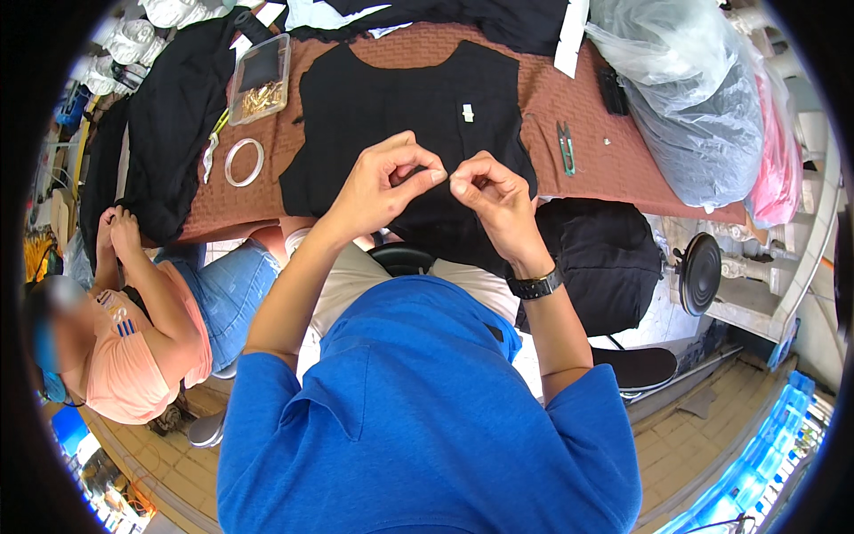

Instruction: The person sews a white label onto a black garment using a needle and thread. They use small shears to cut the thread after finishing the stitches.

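Note:
A sleeveless black garment piece (382,98) lies spread on the brown-covered table (614,169), with a small white tag (468,114) on its upper right. Above its lower part my left hand (384,185) pinches thumb and forefinger together. Close beside it, almost fingertip to fingertip, my right hand (500,198) pinches likewise. Whatever is between the fingertips is too small to make out. Green-handled thread snips (569,151) rest right of the garment. To its left are a clear plastic box (237,96) of small gold-coloured metal pieces and a whitish ring (229,169).
At the left a co-worker (147,347) in a peach top handles black cloth (165,142). Bulky plastic bags (703,116) crowd the table's right end. A black cloth bundle (596,267) sits below the table edge, beside a round black disc (700,274).

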`<action>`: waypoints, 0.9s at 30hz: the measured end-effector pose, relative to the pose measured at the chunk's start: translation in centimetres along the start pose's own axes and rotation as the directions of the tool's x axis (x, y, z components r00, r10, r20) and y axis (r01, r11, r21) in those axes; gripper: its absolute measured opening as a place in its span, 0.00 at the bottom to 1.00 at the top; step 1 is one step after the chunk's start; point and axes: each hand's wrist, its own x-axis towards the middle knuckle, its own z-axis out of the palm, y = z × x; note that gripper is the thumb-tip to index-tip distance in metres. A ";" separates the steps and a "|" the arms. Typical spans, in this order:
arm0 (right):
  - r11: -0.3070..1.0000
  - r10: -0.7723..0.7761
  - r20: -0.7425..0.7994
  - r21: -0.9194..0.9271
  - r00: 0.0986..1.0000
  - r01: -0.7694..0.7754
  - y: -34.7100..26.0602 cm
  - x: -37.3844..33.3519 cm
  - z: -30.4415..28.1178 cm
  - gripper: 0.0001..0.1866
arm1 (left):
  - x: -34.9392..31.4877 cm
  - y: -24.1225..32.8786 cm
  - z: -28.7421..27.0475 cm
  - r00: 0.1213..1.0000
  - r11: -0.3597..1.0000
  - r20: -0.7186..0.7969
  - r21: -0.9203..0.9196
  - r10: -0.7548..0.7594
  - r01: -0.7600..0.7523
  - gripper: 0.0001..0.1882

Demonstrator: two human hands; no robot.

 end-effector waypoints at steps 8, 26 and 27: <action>0.937 -0.034 -0.169 0.338 0.985 0.090 1.5 -0.1 2.2 0.06 | -0.7 -0.4 2.6 0.970 0.988 -0.244 -0.148 0.013 -0.050 0.12; 0.976 -0.091 -0.152 0.182 0.984 0.118 0.1 -0.2 3.2 0.07 | -1.5 0.0 3.3 0.934 0.997 -0.356 -0.073 -0.034 0.008 0.04; 0.986 -0.131 -0.145 0.083 0.981 0.144 0.6 -0.2 2.8 0.05 | -1.6 0.2 3.2 0.940 0.999 -0.342 -0.051 -0.019 0.001 0.05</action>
